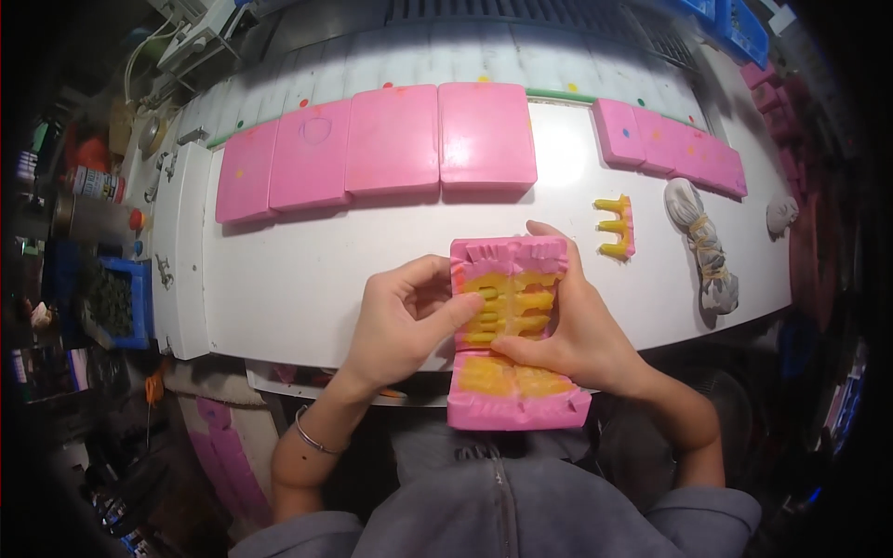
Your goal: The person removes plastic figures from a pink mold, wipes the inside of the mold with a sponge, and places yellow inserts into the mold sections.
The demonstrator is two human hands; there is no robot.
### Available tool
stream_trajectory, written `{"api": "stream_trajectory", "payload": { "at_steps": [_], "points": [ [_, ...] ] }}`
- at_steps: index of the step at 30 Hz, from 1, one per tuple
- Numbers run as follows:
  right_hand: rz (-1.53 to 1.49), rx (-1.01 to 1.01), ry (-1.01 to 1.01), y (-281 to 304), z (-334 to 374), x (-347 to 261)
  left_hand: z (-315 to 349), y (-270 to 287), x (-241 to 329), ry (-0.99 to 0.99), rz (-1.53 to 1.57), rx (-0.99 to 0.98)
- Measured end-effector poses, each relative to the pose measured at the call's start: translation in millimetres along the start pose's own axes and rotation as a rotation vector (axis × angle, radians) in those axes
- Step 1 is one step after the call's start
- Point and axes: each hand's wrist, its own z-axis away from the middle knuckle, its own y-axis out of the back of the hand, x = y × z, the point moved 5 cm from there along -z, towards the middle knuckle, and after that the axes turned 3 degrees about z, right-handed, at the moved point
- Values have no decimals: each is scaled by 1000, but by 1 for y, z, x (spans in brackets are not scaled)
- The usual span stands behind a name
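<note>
Desk (279, 288): white, pink blocks (393, 139) lining the back
Desk's left: dim clutter (70, 316), a labelled container (98, 183)
Pink mould (512, 302): over the front edge
Left hand (400, 316): curled, gripping its left side
Right hand (591, 335): clasped round the right

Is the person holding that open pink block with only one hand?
No, the left hand and the right hand both hold the pink block.

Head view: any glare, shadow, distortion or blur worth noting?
Head view: glare brightens the white table just right of the large pink blocks; shadows line their near edges; fisheye bows the table's edge, corners black; the pink mold looks fairly clear, the blue bin at left dim and soft.
</note>
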Motion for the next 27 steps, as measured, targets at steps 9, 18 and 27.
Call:
{"api": "stream_trajectory", "payload": {
  "at_steps": [9,18,27],
  "points": [
    [24,132,117,14,-3,-13,30,-39,57,-560,-851,230],
    [189,162,163,51,-1,-16,22,-51,38,-426,-934,-90],
    [622,563,32,100,0,13,7,-49,40,-347,-862,-156]
  ]
}}
